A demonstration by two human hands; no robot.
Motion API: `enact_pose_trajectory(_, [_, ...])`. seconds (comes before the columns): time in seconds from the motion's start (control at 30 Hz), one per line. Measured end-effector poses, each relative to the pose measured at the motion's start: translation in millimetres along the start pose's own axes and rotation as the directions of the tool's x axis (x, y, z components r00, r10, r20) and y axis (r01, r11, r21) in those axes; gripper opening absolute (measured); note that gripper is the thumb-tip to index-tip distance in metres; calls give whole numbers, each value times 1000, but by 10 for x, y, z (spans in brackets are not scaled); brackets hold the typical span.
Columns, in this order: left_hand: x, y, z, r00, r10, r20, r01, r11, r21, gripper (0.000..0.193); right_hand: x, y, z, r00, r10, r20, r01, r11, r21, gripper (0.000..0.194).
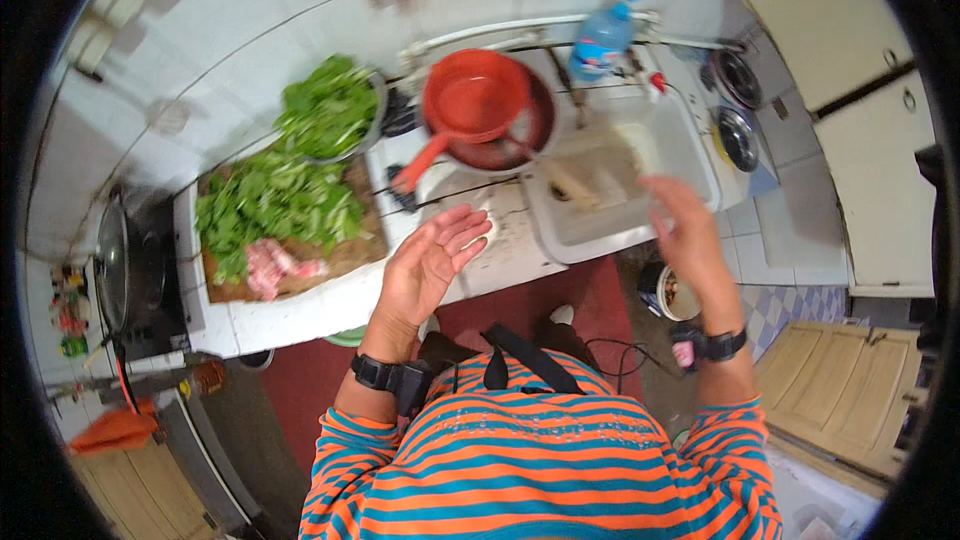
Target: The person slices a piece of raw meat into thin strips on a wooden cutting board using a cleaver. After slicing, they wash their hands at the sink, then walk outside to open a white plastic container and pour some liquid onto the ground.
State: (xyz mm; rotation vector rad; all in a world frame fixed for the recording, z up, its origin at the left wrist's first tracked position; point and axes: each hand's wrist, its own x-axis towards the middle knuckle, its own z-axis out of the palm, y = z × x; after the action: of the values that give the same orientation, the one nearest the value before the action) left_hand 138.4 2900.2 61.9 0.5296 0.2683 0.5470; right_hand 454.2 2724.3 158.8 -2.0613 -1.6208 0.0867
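Observation:
My left hand (435,262) is raised over the front edge of the white tiled counter (300,315), palm up and fingers apart, with nothing in it. At the near right rim of the white sink (697,157) is my right hand (682,229), blurred, its fingers apart and no object visible in them. Beyond my left hand, a red plastic ladle (476,101) rests in a reddish basin (544,101). Chopped leafy greens (277,199) and a piece of raw meat (274,268) lie on a wooden cutting board (367,232) to the left.
A bowl of greens (330,105) stands behind the board. At far left is a lidded pan (114,262) on a black cooktop (165,315). A blue plastic bottle (602,41) stands behind the sink, metal bowls (736,139) to its right. Below the sink sits a bucket (679,292).

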Motion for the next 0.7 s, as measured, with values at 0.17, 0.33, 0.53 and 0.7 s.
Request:
enact_pose_trajectory(0.17, [1144, -977, 774, 993, -83, 78, 101, 958, -269, 61, -936, 1146, 123, 921, 337, 198, -390, 829, 402, 32])
enact_pose_trajectory(0.33, [2281, -1814, 1001, 971, -124, -205, 143, 986, 80, 45, -963, 1851, 68, 893, 375, 247, -449, 765, 462, 32])
enact_pose_trajectory(0.53, [3629, -2562, 704, 866, -163, -472, 266, 950, 161, 12, -111, 2586, 200, 905, 388, 176, -425, 846, 321, 34])
enact_pose_trajectory(0.7, [4459, -3105, 453, 812, -146, -565, 203, 979, 38, 15, 947, 3103, 445, 886, 441, 143, -463, 850, 250, 43])
